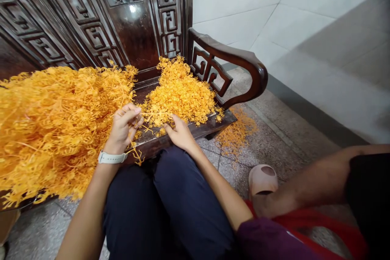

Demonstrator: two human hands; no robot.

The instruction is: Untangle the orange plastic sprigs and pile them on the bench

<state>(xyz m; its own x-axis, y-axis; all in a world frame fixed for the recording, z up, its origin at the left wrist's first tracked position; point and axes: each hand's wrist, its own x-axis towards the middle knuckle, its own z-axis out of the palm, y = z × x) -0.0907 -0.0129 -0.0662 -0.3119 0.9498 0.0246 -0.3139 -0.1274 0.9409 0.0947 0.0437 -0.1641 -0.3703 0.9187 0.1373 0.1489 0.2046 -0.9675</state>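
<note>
While the left hand (123,124) pinches a yellow stem (155,113), the right hand (180,132) meets its far end, closure unclear | small heap (183,97) just beyond the grip, larger pile (61,122) left of it | nearer the camera, white mark (293,236) on purple sleeve (265,237), unreadably small

- Readable text, labels, brands, numbers, signs: none.
- Dark purple cloth sleeve (268,237): short white streak (291,235), too small to tell if lettering.
- Pale grey strap with small holes (112,157): no print made out.
- Dark brown carved wooden bench (138,36), backrest up to top edge: angular fretwork, ornament only.
</note>
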